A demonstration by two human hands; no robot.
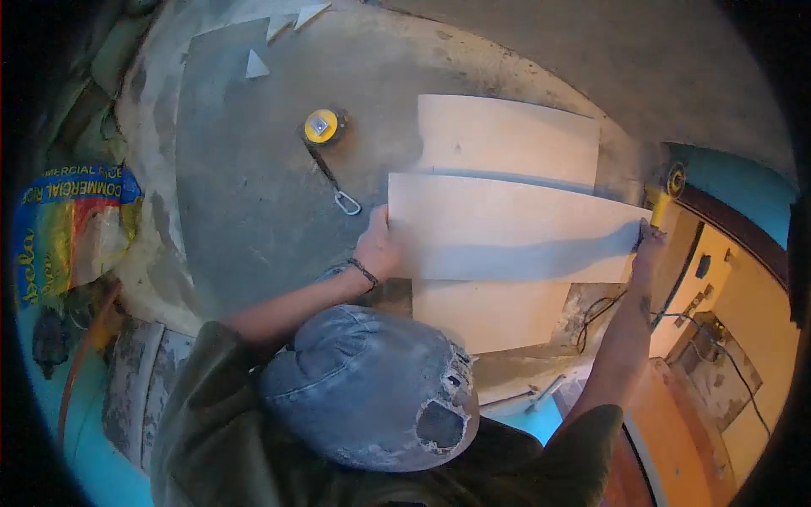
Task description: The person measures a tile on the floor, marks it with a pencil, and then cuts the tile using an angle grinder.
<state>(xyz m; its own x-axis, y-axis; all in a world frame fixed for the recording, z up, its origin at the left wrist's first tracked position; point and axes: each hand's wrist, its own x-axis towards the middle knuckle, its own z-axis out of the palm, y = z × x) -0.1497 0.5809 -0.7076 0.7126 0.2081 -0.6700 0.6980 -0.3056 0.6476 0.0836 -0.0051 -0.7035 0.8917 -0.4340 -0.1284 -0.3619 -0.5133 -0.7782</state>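
My left hand [378, 247] grips the left edge of a white rectangular panel [507, 220], and my right hand [649, 241] holds its right end, with fingers wrapped at the edge. A shadow band runs across the panel. A second white panel [505, 131] lies behind it, and a third [490, 317] shows under its near edge. Just beyond my right hand is a yellow power tool [667, 194] with a round head, partly hidden. A yellow and black tape measure [321, 127] with a strap and carabiner [346, 201] lies to the upper left of my left hand.
Small white triangular offcuts [256, 66] lie on the grey work surface [228, 169]. A printed colourful sack [76, 220] is at the left. Dark cords [591, 317] run at the right. My torn denim-covered knee [355, 380] fills the lower middle.
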